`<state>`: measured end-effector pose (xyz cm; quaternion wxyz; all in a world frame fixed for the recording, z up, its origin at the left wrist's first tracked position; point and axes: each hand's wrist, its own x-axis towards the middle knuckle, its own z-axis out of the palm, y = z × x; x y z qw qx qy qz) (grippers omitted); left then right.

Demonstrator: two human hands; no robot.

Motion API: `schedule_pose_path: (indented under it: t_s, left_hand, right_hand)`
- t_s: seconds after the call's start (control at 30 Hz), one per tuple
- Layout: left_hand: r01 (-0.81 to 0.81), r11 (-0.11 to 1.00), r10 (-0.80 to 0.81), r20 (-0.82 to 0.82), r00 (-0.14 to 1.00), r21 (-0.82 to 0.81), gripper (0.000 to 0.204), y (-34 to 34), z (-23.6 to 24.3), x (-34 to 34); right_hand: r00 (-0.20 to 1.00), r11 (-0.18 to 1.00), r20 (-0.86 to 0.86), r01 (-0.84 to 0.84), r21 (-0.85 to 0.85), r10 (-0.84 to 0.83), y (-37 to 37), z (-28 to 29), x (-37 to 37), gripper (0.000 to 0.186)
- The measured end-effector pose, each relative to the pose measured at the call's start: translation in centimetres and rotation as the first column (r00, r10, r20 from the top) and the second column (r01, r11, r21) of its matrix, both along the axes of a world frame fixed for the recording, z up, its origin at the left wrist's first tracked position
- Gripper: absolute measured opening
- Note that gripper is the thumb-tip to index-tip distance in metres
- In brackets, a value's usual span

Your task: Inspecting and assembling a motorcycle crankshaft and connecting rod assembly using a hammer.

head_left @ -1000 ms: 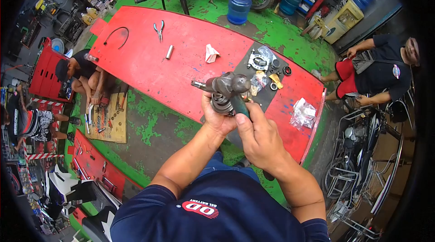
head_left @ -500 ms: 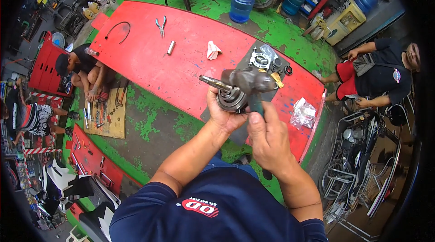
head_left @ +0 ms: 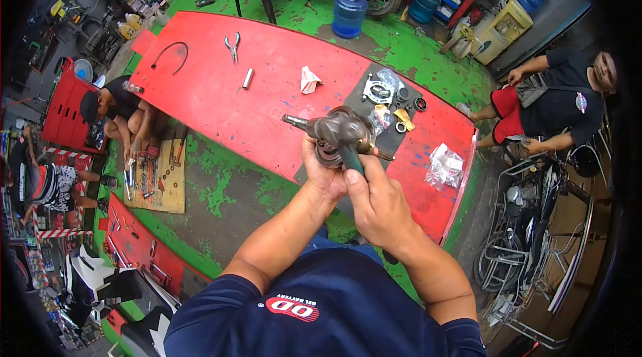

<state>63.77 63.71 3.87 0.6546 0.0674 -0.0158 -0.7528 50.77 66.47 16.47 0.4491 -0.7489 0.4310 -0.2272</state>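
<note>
My left hand (head_left: 319,180) cups a steel shaft with round rings (head_left: 326,156) from below, above the near edge of the red table. One bare shaft end sticks out to the left, and a ridged end shows to the right. My right hand (head_left: 381,203) is closed round the green handle of a hammer (head_left: 342,126). The hammer's dark, rounded head lies over the shaft's middle and hides much of it; whether the two touch I cannot tell.
On the red table (head_left: 207,76) lie pliers (head_left: 232,47), a metal tube (head_left: 248,79), a black cable (head_left: 175,46), crumpled paper (head_left: 309,81) and a plastic bag (head_left: 445,166). A dark mat (head_left: 364,93) bears several parts. People are at the left and right.
The hammer head has moved left and slightly down, over the shaft. My right hand has shifted left with it; the left hand still holds the shaft.
</note>
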Motion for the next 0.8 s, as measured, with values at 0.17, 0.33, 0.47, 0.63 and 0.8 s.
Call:
schedule_pose_path:
  t_s: [0.17, 0.33, 0.47, 0.63, 0.8]
  left_hand:
    - [-0.105, 0.978, 0.093, 0.076, 0.993, 0.180, 0.067, 0.0, 2.5, -0.7]
    - [-0.081, 0.983, 0.069, 0.073, 0.995, 0.162, 0.065, 0.0, 2.2, -0.7]
    - [-0.072, 0.987, 0.060, 0.085, 0.995, 0.143, 0.064, 0.1, 2.0, -0.7]
    - [-0.052, 0.996, 0.052, 0.003, 0.999, 0.066, 0.064, 0.1, 1.6, -0.6]
    - [-0.086, 0.987, 0.077, 0.073, 0.994, 0.137, 0.063, 0.1, 0.4, -0.9]
  right_hand:
    - [0.994, 0.997, 0.095, 0.056, -0.059, -0.051, 0.6, 0.4, 0.0, 0.036]
    - [0.995, 0.996, 0.072, 0.065, 0.055, -0.069, 0.6, 0.3, -0.3, 0.037]
    - [0.997, 0.999, 0.064, 0.051, 0.011, -0.052, 0.4, -0.3, -0.2, 0.041]
    - [0.995, 0.994, 0.058, 0.075, 0.079, -0.080, 0.6, -0.1, -0.4, 0.042]
    - [0.999, 0.997, 0.003, 0.053, 0.050, -0.053, 0.3, -0.8, 0.0, 0.041]
